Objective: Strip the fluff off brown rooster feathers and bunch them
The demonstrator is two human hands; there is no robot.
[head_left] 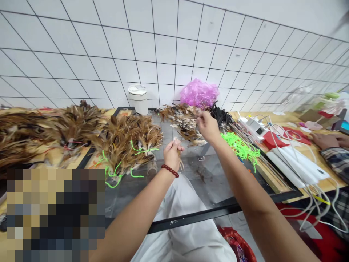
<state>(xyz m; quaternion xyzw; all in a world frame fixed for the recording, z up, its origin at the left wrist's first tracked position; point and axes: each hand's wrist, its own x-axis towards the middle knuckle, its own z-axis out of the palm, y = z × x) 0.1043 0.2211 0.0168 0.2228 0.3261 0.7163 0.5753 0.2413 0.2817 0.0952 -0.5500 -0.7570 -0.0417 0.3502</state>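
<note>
A small tuft of brown feathers (pixel 180 154) hangs tips-down from a closed grip above the glass tabletop. Just beyond it lies a loose pile (pixel 184 122) of speckled brown and cream feathers, one strand pinched at its top edge.

You get bright, even overhead light; shadows faint. Soft glare on glass tabletop (pixel 207 182) at 6 o'clock. Tile wall (pixel 163 54) lines bow toward edges, wide-lens distortion. Blur at 2 o'clock corner; pixelated block at 8 o'clock.
</note>
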